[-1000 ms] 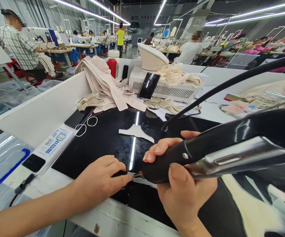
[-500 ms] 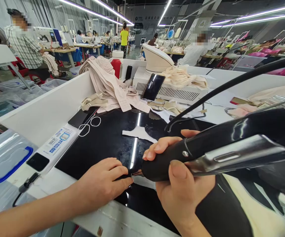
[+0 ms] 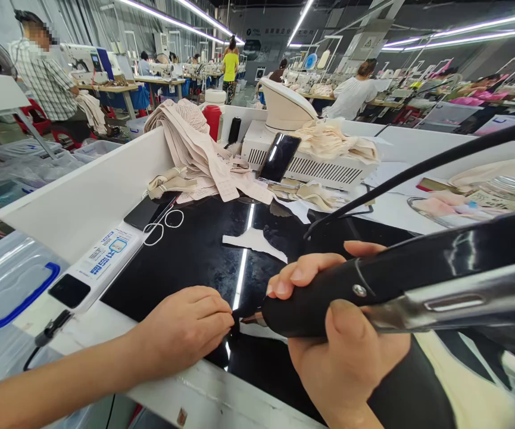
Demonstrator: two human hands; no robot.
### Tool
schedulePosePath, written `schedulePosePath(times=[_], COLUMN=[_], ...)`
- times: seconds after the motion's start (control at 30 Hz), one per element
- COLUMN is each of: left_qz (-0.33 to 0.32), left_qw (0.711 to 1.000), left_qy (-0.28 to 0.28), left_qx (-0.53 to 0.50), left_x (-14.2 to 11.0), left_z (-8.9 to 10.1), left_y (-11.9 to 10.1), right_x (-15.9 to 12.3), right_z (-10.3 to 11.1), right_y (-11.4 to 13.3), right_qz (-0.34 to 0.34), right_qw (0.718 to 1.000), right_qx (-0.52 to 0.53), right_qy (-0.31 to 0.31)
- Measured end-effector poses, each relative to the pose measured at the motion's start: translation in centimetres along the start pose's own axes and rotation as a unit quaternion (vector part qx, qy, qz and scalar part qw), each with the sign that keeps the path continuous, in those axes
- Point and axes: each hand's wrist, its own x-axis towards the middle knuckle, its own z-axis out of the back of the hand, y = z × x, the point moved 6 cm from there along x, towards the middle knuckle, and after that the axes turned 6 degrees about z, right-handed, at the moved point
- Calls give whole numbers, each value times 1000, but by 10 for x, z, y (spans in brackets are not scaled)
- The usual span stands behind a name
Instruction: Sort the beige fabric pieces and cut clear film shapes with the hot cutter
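Observation:
My right hand (image 3: 342, 339) is wrapped round the black handle of a hand-held tool (image 3: 418, 286) with a metal lever and a black cable. The tool's tip (image 3: 250, 317) points left, just above the glossy black worktop (image 3: 186, 262). My left hand (image 3: 186, 328) rests on the worktop with its fingertips pinched on a small dark piece (image 3: 238, 312) right at the tip; the piece is too small to name. A white cut piece of fabric (image 3: 255, 241) lies flat further back on the black surface.
Scissors (image 3: 161, 223) and a dark phone (image 3: 143, 213) lie at the left. Beige fabric stacks (image 3: 194, 149), a propped phone (image 3: 279, 158) and a white machine (image 3: 302, 158) stand behind. A white partition wall (image 3: 83, 196) runs along the left. Other people work at distant tables.
The tool and my right hand have shifted slightly right and lower. My left hand stays pinched at the tool's tip. The view has drifted a little.

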Motion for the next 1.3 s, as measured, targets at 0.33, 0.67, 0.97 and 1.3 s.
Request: schedulePosePath(times=[0.33, 0.67, 0.97, 1.3], left_qz=[15, 22, 27, -65], left_qw=[1000, 999, 998, 995], left_qy=[1, 36, 53, 72], left_qx=[-15, -3, 13, 22], left_x=[3, 2, 3, 8], left_z=[1, -3, -4, -4], left_y=[2, 5, 5, 3], right_x=[-4, -4, -10, 13], right_z=[0, 1, -1, 19], right_y=[5, 4, 1, 29], right_qz=[-10, -11, -8, 31], right_qw=[1000, 1000, 1000, 994], right_qx=[0, -9, 5, -100], right_qy=[-1, -4, -4, 14])
